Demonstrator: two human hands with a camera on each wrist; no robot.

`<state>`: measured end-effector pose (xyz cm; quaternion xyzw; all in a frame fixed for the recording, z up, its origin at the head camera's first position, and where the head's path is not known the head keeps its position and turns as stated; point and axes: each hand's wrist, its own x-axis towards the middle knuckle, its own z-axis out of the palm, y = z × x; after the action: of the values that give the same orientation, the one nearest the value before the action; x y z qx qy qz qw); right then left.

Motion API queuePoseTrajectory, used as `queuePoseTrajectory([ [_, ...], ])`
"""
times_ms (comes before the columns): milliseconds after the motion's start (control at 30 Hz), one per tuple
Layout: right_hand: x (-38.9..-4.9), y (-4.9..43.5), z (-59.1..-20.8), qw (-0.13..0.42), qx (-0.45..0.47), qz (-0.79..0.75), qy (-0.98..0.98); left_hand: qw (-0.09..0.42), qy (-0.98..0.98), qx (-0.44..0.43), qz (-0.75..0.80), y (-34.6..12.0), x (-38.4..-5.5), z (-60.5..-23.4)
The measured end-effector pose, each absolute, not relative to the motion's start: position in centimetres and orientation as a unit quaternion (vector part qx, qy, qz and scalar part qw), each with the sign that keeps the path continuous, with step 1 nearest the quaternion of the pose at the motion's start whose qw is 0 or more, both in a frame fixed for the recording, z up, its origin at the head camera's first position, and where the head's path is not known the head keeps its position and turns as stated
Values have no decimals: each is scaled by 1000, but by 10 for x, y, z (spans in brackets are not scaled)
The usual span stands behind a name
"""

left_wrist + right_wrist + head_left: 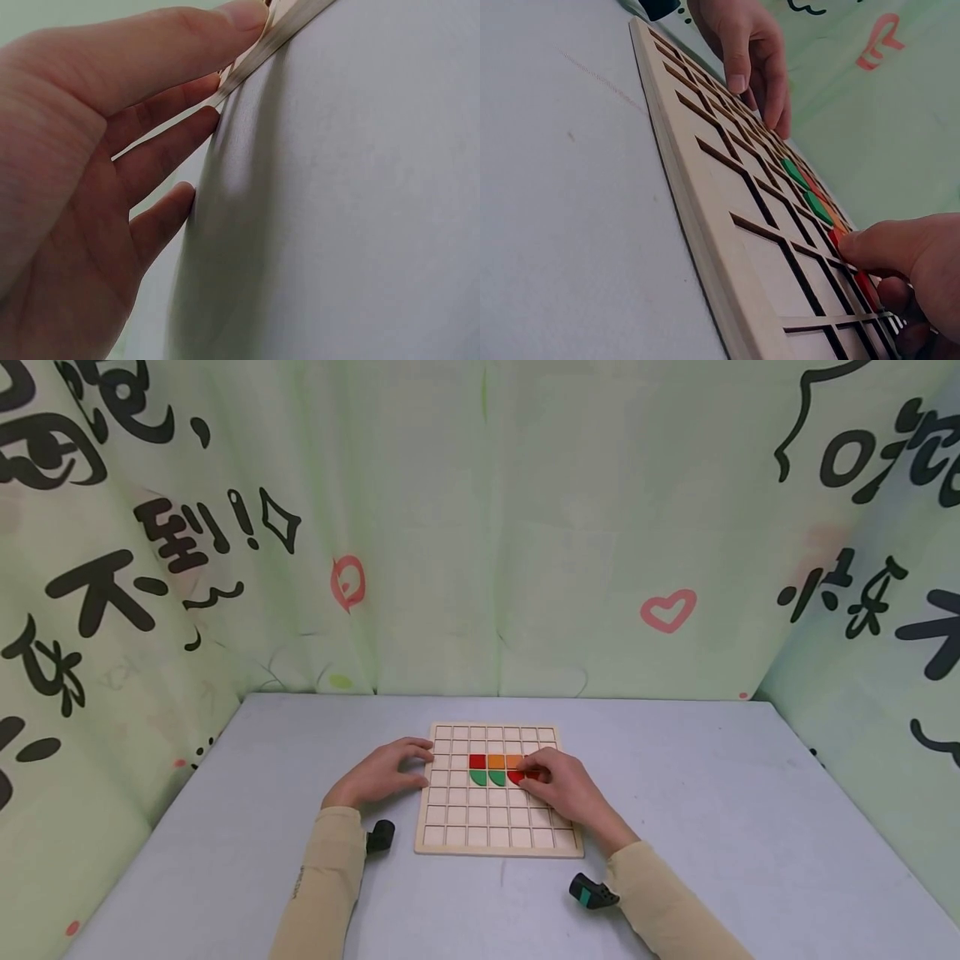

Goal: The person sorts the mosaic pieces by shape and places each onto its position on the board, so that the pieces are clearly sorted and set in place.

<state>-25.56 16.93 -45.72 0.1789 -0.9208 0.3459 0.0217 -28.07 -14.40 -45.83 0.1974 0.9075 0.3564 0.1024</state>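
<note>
A wooden grid board [456, 817] lies flat on the table, its cells mostly bare. In one row sit a red square [477, 762] and orange squares [497, 762]; below them are two green quarter-circle pieces [477, 777] and a red quarter-circle piece [514, 777]. My left hand [386, 772] rests at the board's left edge, fingers loosely extended and thumb touching the rim. Over the right end of the rows, my right hand [558, 783] pinches a red piece [866, 290] between thumb and curled fingers. The hand partly hides that piece and its cell.
The white table [675, 777] extends around the board. A pale green printed curtain [562, 527] encloses its back and sides. Black wrist cameras [380, 836] sit by both sleeves, near the board's front corners.
</note>
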Motion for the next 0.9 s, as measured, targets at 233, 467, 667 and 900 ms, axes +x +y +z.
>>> queuePoseTrajectory([
  [233, -256, 169, -457, 16, 179, 344, -922, 104, 908, 195, 356, -143, -280, -456],
  [467, -256, 169, -457, 13, 167, 340, -925, 104, 909, 190, 357, -142, -280, -456],
  [667, -254, 171, -458, 16, 166, 340, -925, 105, 907, 195, 358, -141, -281, -456],
  [900, -253, 173, -459, 14, 162, 344, -925, 108, 906, 198, 358, -139, -280, -455],
])
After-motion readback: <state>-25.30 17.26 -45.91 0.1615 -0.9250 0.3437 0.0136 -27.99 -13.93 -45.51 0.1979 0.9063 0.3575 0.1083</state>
